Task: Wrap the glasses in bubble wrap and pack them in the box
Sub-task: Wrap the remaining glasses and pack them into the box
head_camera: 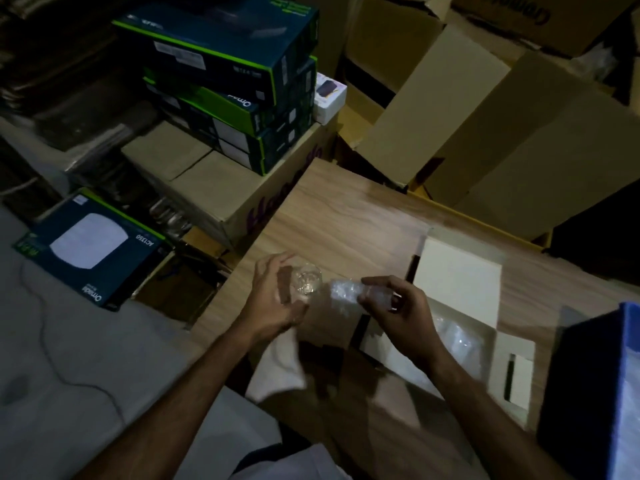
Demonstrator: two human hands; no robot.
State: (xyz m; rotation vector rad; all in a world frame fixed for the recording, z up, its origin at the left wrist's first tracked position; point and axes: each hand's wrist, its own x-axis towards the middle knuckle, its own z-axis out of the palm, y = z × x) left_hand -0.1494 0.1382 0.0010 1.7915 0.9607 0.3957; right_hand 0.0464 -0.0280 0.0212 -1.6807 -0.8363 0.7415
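Note:
A small clear glass (307, 281) is held over the wooden table (349, 216), cupped in my left hand (277, 296). My right hand (398, 306) pinches a piece of bubble wrap (349, 292) just to the right of the glass, touching or nearly touching it. To the right stands an open white box (457, 282) with its lid up. A bubble-wrapped item (457, 337) lies inside the box's lower part. The view is dim and slightly blurred.
Green-and-blue product boxes (221, 81) are stacked on a cardboard carton (221, 188) at the left. Large open cardboard boxes (485, 126) crowd the back. A blue object (620, 393) stands at the right edge. A white cloth or paper (277, 368) lies under my left forearm.

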